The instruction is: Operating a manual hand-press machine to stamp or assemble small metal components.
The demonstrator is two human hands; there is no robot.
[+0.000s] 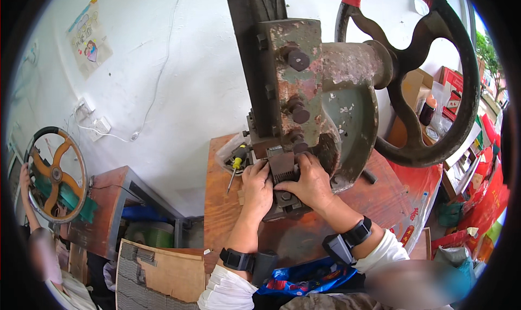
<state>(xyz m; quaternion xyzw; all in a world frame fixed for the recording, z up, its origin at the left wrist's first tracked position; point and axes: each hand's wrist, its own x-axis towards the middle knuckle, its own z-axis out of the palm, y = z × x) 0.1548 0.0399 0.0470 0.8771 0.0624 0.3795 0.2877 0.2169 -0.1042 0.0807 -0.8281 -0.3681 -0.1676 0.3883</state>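
Note:
In front of me stands a hand press (298,82) with worn, peeling paint, bolted together at its front. At its base, my left hand (256,189) and my right hand (310,182) hold a small brown piece (283,162) with a row of fine ridges along its near edge. The left fingers press on its left side. My right thumb reaches across below the ridges, with the other fingers curled over the right side. The piece's exact kind cannot be made out. Just nearer is a dark metal die block with a bolt (286,197).
The press's large handwheel (418,76) rises at the right. A yellow-handled screwdriver (239,157) leans in a clear tray (223,160) on the wooden table (217,223). At far left, another person's hand (25,175) grips a second handwheel (56,173). Stacked ridged strips (130,277) lie near left.

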